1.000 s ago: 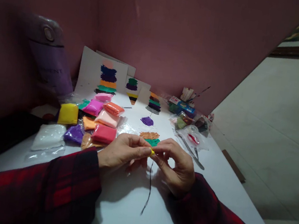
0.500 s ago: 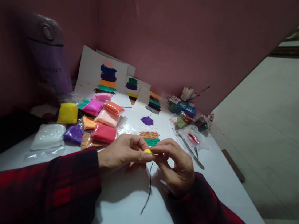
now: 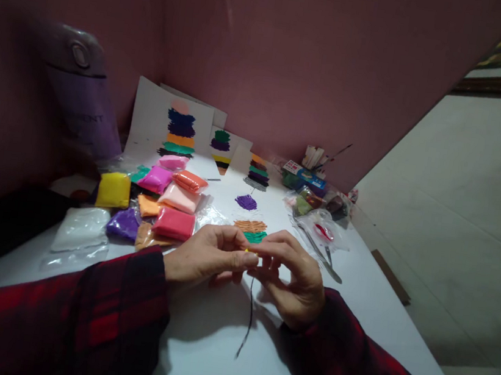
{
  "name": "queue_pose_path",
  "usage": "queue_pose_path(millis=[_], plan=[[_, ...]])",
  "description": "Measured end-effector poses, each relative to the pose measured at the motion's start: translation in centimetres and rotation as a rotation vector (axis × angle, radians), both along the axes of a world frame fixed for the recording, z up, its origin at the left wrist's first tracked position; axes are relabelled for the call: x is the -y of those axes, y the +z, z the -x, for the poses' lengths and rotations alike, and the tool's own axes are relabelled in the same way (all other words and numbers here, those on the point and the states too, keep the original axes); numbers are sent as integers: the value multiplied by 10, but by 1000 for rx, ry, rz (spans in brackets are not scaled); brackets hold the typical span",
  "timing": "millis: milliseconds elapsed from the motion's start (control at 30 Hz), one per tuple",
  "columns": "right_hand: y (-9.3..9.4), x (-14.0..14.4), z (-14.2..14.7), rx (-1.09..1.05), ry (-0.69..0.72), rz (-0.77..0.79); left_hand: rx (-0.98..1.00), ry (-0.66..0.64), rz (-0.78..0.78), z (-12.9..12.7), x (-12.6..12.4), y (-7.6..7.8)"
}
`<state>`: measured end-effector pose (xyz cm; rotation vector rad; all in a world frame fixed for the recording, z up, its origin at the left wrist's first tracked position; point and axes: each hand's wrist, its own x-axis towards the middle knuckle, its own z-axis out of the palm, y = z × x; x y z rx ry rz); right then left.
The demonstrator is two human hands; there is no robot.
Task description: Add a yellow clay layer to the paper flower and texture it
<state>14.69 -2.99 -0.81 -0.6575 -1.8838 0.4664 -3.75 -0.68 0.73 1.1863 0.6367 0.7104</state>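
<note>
My left hand [image 3: 207, 255] and my right hand [image 3: 295, 274] meet fingertip to fingertip above a white sheet [image 3: 221, 337]. Between them they pinch a tiny piece of yellow clay [image 3: 247, 250], mostly hidden by the fingers. A thin black line [image 3: 250, 316] runs down the sheet below the hands. Just beyond the fingers, orange and green clay patches [image 3: 250, 230] and a purple patch [image 3: 247, 202] are stuck to the sheet. Both sleeves are dark red plaid.
Several bags of coloured clay [image 3: 151, 202] lie at the left, with a white bag [image 3: 81, 230] nearest. Cards with stacked clay bands [image 3: 179, 132] lean on the pink wall. A purple bottle [image 3: 84, 98] stands far left. Metal tools [image 3: 318, 252] and small packets [image 3: 317, 202] lie at the right.
The yellow clay piece shows less between the fingertips than before. My fingers have shifted slightly around it; both hands stay in the same place.
</note>
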Motion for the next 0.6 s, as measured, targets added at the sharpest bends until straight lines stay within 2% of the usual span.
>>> queue_pose_path(millis=[100, 300, 600], plan=[[1, 0, -1, 52, 11, -3, -31, -9, -20, 1, 0, 0], [4, 0, 1, -4, -17, -7, -15, -54, -33, 2, -1, -2], [1, 1, -1, 36, 18, 12, -75, -6, -26, 0, 1, 2]])
